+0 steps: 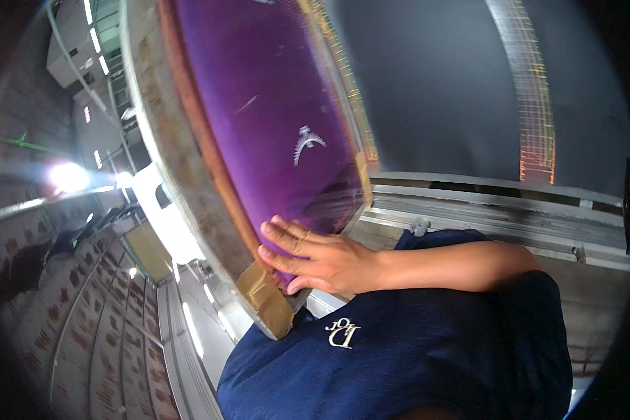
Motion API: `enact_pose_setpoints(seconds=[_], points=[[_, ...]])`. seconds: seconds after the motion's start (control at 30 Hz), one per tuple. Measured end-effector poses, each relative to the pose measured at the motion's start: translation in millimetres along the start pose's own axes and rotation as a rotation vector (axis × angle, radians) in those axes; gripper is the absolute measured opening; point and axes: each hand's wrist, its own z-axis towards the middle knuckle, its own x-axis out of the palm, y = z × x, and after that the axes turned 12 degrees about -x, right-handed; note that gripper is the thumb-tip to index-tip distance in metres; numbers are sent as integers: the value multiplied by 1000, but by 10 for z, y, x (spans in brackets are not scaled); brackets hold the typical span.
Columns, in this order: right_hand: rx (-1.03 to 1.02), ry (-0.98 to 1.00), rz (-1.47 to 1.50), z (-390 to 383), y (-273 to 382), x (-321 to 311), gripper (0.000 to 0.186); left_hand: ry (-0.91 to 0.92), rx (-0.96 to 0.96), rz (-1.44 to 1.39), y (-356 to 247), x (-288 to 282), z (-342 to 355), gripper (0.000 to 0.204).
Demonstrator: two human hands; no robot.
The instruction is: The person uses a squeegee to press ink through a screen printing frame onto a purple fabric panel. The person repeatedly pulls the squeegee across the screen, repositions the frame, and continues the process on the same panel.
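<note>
My right hand point(329, 259) reaches in from the right, its fingers stretched out and a little apart. It lies against the lower end of a purple mesh screen point(252, 133), close to the frame's corner. The screen looks like a printing screen, with a pale curved toothed motif point(308, 143) in its mesh. A metal frame point(150, 133) borders it, and a reddish-brown strip point(206, 150) runs along its left side. Brown tape point(266, 297) wraps the near corner, next to my thumb. My left hand is not in view.
On the right are dark flat panels point(427, 91), split by a silvery band point(525, 84) with orange and green grid lines. A metal rail point(497, 210) runs along their near edge. A bright lamp point(70, 177) shines at left, by a stained wall-like surface point(91, 322).
</note>
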Motion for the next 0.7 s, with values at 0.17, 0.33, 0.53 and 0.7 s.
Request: enact_pose_setpoints(seconds=[0.17,0.33,0.53,0.7], points=[[-32,-27,-46,28,-2,213,90,16,23,55,-155,28,128,33],[33,57,-63,54,-64,210,88,43,41,70,-200,108,215,33],[39,112,-179,88,-33,211,88,57,59,76,-210,144,231,33],[15,108,-180,77,-17,226,87,73,72,80,-198,157,239,34]])
